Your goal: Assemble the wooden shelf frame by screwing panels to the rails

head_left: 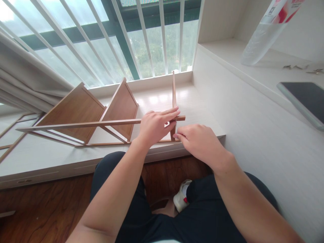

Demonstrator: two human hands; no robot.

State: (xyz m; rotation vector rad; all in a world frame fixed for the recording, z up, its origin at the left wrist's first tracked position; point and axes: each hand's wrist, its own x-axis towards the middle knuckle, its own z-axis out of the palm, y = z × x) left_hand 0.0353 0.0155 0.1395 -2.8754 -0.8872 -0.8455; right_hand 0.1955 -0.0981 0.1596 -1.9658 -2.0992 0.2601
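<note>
A brown wooden shelf rack [121,120] lies on its side along the white window ledge, with several boards standing up from its thin rails. My left hand [158,125] grips the upper rail near its right end, its fingers reaching over to the upright end piece [174,89]. Just to the right, my right hand [199,141] is closed in a pinch against that same end piece, below the rail. Whatever sits between its thumb and forefinger is too small and hidden to make out.
Behind the rack is a barred window [152,44], with a grey curtain [25,71] at left. On the right-hand shelf stand a plastic bottle [265,40], small metal pieces [295,67] and a phone [303,99]. Another wooden frame [12,146] lies at far left.
</note>
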